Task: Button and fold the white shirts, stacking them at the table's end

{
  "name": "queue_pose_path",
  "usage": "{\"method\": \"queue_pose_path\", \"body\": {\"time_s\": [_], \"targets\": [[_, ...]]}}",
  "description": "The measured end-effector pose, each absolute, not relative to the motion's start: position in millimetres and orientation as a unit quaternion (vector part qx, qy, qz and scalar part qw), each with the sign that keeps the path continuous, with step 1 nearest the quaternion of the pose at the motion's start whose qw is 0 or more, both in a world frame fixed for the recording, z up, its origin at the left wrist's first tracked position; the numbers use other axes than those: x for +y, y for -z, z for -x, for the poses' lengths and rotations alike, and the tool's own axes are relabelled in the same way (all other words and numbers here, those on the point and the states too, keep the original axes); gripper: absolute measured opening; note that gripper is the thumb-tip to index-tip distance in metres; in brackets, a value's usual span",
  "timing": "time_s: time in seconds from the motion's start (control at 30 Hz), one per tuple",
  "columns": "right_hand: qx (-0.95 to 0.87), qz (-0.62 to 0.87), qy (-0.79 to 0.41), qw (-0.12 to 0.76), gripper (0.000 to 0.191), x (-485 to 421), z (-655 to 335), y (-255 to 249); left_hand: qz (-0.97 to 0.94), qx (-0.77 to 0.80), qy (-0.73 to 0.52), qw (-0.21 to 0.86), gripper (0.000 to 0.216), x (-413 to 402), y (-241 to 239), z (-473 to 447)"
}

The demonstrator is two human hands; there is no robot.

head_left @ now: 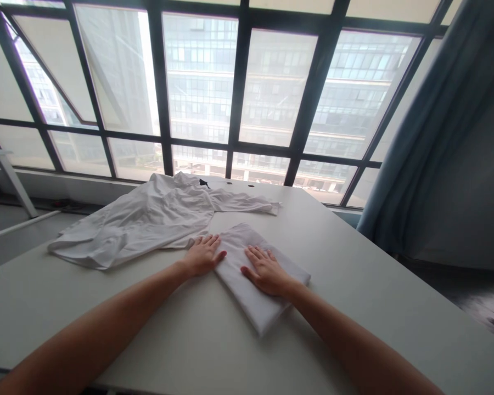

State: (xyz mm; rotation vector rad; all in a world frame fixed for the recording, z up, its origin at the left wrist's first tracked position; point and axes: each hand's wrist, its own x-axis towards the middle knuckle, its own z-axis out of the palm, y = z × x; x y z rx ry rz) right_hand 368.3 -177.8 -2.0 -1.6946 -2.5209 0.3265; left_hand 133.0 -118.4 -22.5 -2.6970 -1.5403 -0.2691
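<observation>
A white garment folded into a flat rectangle [251,302] lies at an angle on the table in front of me. My right hand [267,270] rests flat on top of it, fingers stretched out. At its left edge my left hand [203,255] lies open, palm down, with the thumb reaching onto the folded cloth. Just beyond my left fingers is a second white garment, a long-sleeved shirt [144,219], spread out and wrinkled. One of its sleeves [247,202] stretches to the right behind the folded garment.
The white table [354,296] has its right edge running diagonally toward me. A small dark object [205,182] lies by the shirt near the far edge. Dark-framed windows [200,77] stand behind, a blue-grey curtain [420,148] hangs at right, and a white table leg [16,184] shows at left.
</observation>
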Motion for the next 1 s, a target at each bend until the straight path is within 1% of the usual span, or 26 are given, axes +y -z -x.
{"method": "queue_pose_path", "body": {"time_s": [0.13, 0.27, 0.4, 0.53, 0.63, 0.73, 0.87, 1.0], "targets": [[-0.834, 0.547, -0.068, 0.031, 0.073, -160, -392, -1, 0.861, -0.504, 0.072, -0.007, 0.065, -112, 31, -130], [-0.829, 0.556, -0.013, 0.055, 0.068, -171, -387, 0, 0.853, -0.515, 0.081, -0.009, 0.067, -112, 32, -132], [-0.865, 0.493, -0.074, 0.05, 0.071, -187, -372, 4, 0.851, -0.517, 0.09, -0.006, 0.067, -113, 31, -132], [-0.855, 0.506, -0.11, 0.02, 0.071, -169, -398, 3, 0.843, -0.528, 0.1, 0.002, 0.068, -119, 28, -132], [-0.814, 0.57, -0.111, 0.0, 0.07, -146, -446, -1, 0.844, -0.528, 0.093, -0.001, 0.065, -122, 28, -131], [-0.712, 0.699, -0.073, -0.012, 0.068, -131, -496, -1, 0.846, -0.528, 0.078, -0.003, 0.062, -122, 30, -130], [-0.543, 0.838, -0.047, 0.027, 0.069, -123, -538, 8, 0.847, -0.528, 0.065, -0.011, 0.058, -122, 30, -130], [-0.408, 0.907, -0.014, 0.104, 0.072, -113, -557, 22, 0.848, -0.526, 0.068, -0.013, 0.056, -124, 28, -131]]}}
